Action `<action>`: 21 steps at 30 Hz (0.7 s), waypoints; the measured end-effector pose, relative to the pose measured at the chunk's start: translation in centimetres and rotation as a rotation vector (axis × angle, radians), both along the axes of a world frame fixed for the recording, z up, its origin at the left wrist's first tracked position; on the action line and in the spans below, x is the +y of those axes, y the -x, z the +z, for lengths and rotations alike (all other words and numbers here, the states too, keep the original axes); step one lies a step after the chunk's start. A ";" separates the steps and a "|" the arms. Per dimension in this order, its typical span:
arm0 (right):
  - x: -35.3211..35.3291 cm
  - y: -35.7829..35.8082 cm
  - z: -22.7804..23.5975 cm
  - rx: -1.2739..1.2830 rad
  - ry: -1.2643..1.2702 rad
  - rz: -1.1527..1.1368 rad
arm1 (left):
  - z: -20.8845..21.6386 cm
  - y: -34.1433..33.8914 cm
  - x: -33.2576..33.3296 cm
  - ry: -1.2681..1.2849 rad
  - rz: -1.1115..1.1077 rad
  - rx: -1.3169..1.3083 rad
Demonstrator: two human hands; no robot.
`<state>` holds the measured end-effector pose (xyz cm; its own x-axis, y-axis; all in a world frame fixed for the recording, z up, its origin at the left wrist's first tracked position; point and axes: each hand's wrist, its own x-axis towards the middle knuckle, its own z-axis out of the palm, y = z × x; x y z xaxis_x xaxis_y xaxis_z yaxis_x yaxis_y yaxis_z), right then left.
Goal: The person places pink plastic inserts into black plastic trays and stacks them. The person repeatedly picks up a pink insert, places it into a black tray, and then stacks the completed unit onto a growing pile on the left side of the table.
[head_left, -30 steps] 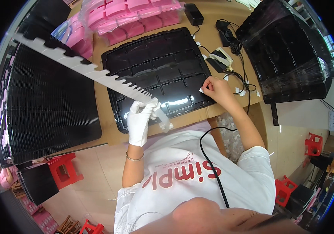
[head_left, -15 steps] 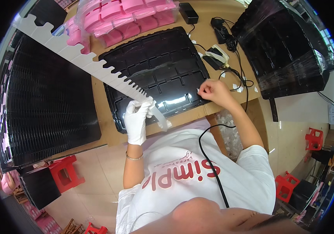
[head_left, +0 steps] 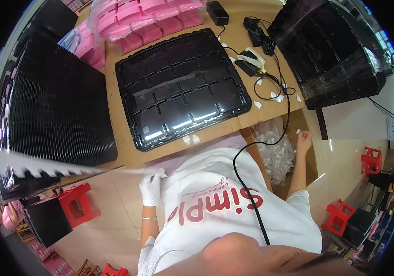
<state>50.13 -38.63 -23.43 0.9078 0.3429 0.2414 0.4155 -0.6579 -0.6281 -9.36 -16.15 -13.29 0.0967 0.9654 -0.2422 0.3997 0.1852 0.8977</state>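
My white-gloved left hand [head_left: 150,191] is closed on the narrow end of a long white strip [head_left: 36,163] with a toothed edge. The strip extends leftward past the table's front edge and is blurred by motion. My bare right hand [head_left: 304,140] is at the right, over an open cardboard box, with its fingers pinched on a small white scrap [head_left: 298,132]. Below and beside it, a clear plastic bag [head_left: 275,156] of white scraps sits in the box. A shiny black plastic tray [head_left: 183,85] with moulded ridges lies on the cardboard-covered table, touched by neither hand.
A tall stack of black trays [head_left: 63,106] stands left, and wrapped black trays [head_left: 330,55] stand right. Pink trays [head_left: 146,20] in plastic are at the back. Cables and a black device [head_left: 247,66] lie right of the tray. Red stools [head_left: 79,204] stand on the floor.
My left hand has swung the strip down and left, off the tray. My right hand has moved from the tray's front right corner to the box at the right.
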 end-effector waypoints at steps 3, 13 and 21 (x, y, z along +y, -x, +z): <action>-5.8 -1.4 -8.4 0.037 0.476 -0.071 | -4.7 4.1 -1.3 0.105 0.290 -0.051; 20.8 12.6 22.4 -0.532 -0.439 0.554 | -4.5 4.7 0.0 0.169 0.227 0.092; 55.3 19.3 30.4 -0.615 -0.625 1.336 | -2.1 3.9 1.2 0.066 -0.014 0.255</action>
